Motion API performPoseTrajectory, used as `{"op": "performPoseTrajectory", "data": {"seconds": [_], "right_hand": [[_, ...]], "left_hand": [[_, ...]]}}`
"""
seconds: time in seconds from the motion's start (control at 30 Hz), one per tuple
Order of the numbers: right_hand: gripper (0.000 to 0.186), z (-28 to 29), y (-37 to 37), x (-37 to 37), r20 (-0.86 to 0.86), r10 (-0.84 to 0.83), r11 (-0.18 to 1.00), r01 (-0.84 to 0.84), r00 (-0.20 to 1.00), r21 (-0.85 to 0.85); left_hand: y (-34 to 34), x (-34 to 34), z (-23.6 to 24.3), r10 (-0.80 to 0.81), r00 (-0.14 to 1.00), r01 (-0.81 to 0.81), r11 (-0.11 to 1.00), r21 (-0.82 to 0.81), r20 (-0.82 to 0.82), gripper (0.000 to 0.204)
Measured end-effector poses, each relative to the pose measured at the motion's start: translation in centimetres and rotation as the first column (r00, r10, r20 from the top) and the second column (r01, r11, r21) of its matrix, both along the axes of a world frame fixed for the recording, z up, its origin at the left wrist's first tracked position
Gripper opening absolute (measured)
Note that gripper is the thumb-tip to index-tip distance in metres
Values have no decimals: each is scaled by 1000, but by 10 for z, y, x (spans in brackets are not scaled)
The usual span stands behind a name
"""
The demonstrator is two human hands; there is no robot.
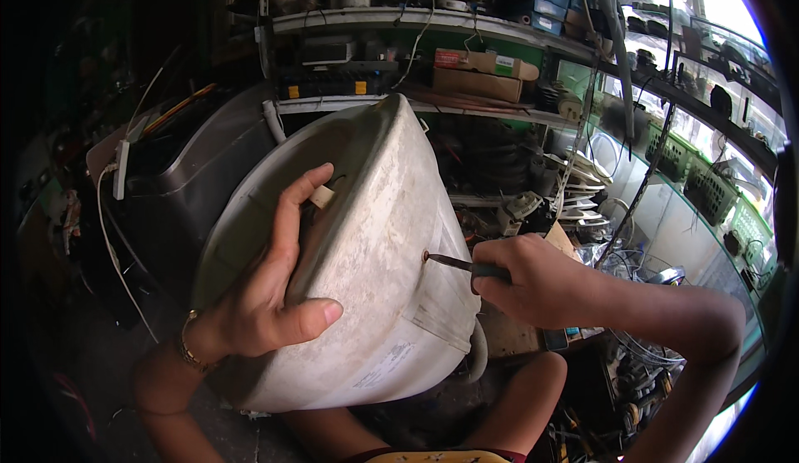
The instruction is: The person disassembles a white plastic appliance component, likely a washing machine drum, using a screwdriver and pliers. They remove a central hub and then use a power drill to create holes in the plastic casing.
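A large off-white plastic housing, scuffed and stained, stands tilted between my knees with its hollow side to the left. My left hand clasps its rim, thumb on the outer wall and fingers reaching inside; some fingers are hidden. Beside the index finger, a small white connector shows within the hollow. My right hand is closed round the dark handle of a screwdriver. The screwdriver points left, its tip at a rusty screw spot on the housing's outer face.
Behind the housing, a metal shelf carries boxes and parts. A dark, bulky casing stands at the left. Green baskets and a glass case are at the right. Coiled wires and tools lie beyond my right knee.
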State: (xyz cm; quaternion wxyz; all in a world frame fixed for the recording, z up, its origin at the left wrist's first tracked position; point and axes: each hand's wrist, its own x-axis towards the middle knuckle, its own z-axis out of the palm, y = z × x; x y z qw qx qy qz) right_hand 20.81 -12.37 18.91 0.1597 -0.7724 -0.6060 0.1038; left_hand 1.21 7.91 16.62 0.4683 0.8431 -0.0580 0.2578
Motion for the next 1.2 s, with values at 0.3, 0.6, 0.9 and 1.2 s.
{"op": "performPoseTrajectory", "data": {"seconds": [0.3, 0.6, 0.9, 1.2], "right_hand": [[26, -7, 2, -2, -163, -37, 992, 56, 986, 117], [22, -18, 3, 0, -106, -15, 999, 21, 994, 48], [25, -19, -13, 21, -223, -134, 991, 135, 965, -13], [22, -22, -23, 34, 279, 115, 985, -145, 953, 89]], "left_hand": [[4, -8, -5, 50, 998, -48, 997, 64, -31, 110], [7, -8, -5, 46, 999, -46, 993, 105, -1, 110], [4, -4, -6, -7, 1000, 5, 997, 75, 22, 113], [-6, 0, -4, 23, 1000, -22, 996, -82, 2, 116]]}}
